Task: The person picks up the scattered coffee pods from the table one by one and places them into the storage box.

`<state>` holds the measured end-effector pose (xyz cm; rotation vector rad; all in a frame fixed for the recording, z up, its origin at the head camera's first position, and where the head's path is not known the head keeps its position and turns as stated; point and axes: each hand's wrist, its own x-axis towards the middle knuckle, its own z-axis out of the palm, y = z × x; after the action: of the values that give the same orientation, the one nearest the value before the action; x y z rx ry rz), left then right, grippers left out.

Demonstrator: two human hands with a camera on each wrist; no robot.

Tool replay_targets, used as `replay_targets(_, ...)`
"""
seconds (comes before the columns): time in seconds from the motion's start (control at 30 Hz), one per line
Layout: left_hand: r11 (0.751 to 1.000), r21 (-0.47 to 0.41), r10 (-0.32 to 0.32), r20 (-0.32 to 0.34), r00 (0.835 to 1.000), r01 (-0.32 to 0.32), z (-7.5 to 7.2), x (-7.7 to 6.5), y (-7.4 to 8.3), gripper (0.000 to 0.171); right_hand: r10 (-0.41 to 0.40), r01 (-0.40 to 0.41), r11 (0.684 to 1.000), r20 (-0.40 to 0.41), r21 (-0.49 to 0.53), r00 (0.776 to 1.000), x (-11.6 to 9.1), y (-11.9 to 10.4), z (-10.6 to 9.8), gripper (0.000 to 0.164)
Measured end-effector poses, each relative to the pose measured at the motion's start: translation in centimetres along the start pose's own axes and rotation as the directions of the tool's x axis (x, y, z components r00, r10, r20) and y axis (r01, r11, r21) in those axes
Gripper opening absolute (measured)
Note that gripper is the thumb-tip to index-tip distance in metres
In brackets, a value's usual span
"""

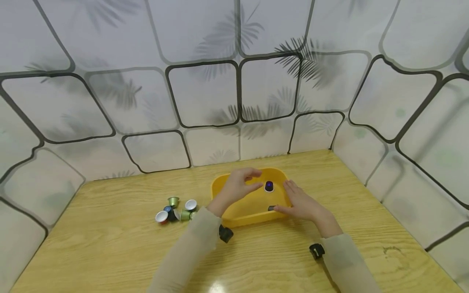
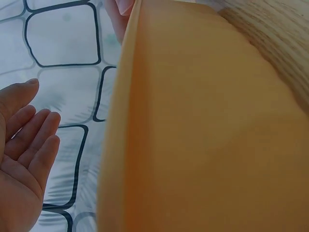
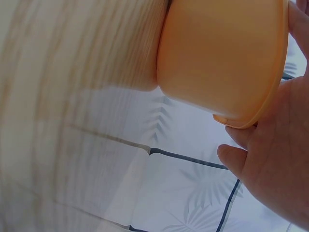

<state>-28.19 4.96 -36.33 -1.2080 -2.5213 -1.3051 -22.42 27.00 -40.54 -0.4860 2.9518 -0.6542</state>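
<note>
A yellow plastic bin (image 1: 242, 221) stands on the table with a dark coffee capsule (image 1: 269, 187) inside, toward its back right. Another small dark item (image 1: 271, 208) lies in the bin near the right thumb, partly hidden. My left hand (image 1: 239, 187) is over the left part of the bin, its fingers loosely bent. In the left wrist view nothing shows in that hand (image 2: 24, 159). My right hand (image 1: 302, 203) rests at the bin's right rim with fingers extended. The right wrist view shows this hand (image 3: 280, 154) against the bin's rim (image 3: 270, 104).
Several coffee capsules, among them a green one (image 1: 173, 201), a white-lidded one (image 1: 191, 204) and a red one with a white lid (image 1: 162, 217), lie in a cluster left of the bin on the wooden table (image 1: 110, 244). Patterned fabric walls (image 1: 205, 93) enclose the back and sides.
</note>
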Motion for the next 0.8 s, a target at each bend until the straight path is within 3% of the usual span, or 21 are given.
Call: replay_targets(0.8,1.000,-0.016,0.006,0.017,1.000,-0.006,0.2,-2.5,-1.4,0.030,0.001,-0.001,1.000,0.001,0.000,1.000,-0.1,-0.1,0.0,0.096)
